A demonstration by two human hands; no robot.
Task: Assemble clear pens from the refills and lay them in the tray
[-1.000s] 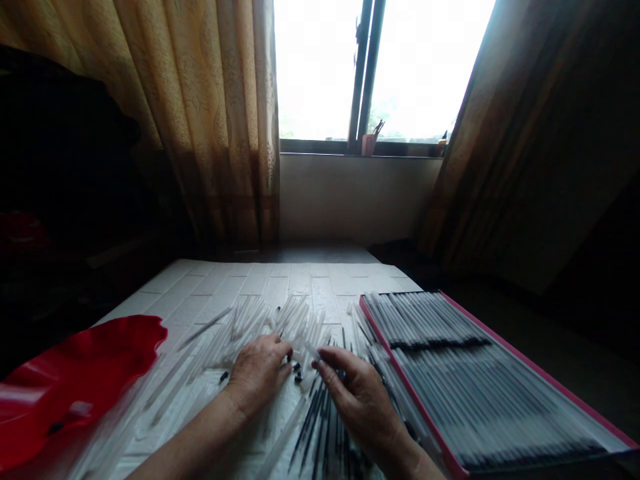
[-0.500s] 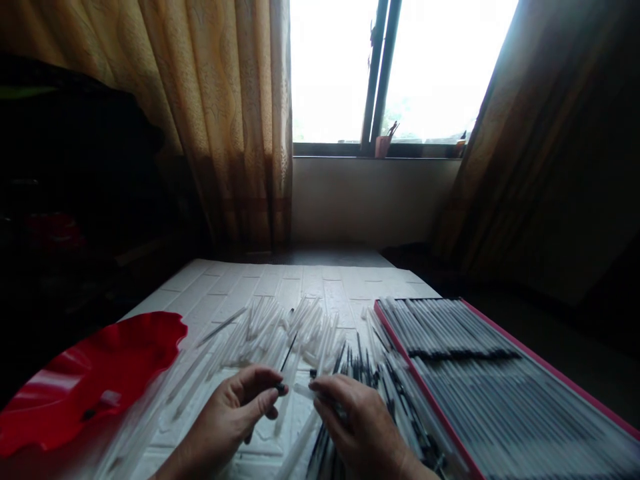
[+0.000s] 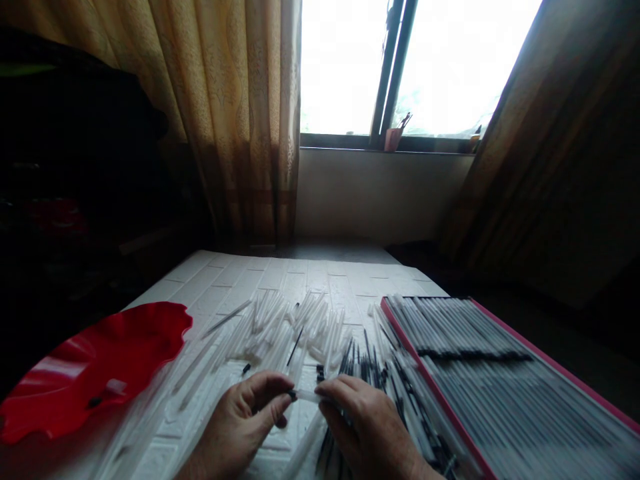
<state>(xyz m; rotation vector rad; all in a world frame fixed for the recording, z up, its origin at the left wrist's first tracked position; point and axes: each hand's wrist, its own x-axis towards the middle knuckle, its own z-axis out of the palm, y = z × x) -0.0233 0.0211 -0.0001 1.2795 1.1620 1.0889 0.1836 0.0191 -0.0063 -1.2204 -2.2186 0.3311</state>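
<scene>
My left hand (image 3: 245, 420) and my right hand (image 3: 367, 427) meet low in the middle of the view. The right hand's fingers pinch a clear pen tube (image 3: 307, 396). The left hand's thumb and forefinger pinch a small black piece (image 3: 292, 395) right at the tube's left end. Below and behind them lies a heap of clear tubes (image 3: 295, 327) and thin dark refills (image 3: 365, 363) on the white brick-patterned board (image 3: 300, 277).
A red wavy-edged dish (image 3: 95, 370) sits at the left with a few small parts in it. A pink-rimmed tray (image 3: 500, 380) full of lined-up pens lies at the right. Curtains, a wall and a bright window stand behind the board.
The left hand picked a small black piece off the heap and brought it to the end of the tube in the right hand. Both hands drew nearer to me.
</scene>
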